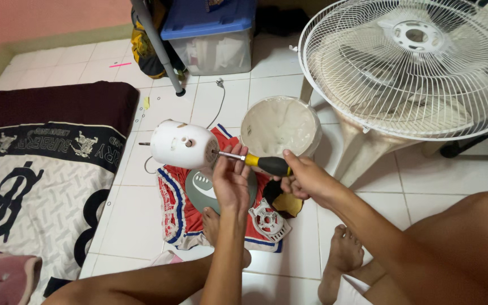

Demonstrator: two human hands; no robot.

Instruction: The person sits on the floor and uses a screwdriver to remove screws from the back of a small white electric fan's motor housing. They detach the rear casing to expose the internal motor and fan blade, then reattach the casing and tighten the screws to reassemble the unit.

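I am sitting on the tiled floor, and just left of the frame's middle my left hand steadies the white motor housing of a fan, fingers curled up against its right end and around the metal shank of the screwdriver. My right hand, a little right of centre, is clenched around the screwdriver's yellow and black handle, and the tip meets the housing's end face. I judge that I am working a screw in that face, though the screw itself is hidden behind my fingers. The next turn calls for the tip to stay square in the head while the left hand keeps the housing from rolling.

Below the housing a red, white and blue cloth lies on the floor with a grey oval cover and a small round white part on it. The fan's wire guard fills the upper right, and a pale bucket stands at centre, beside it.
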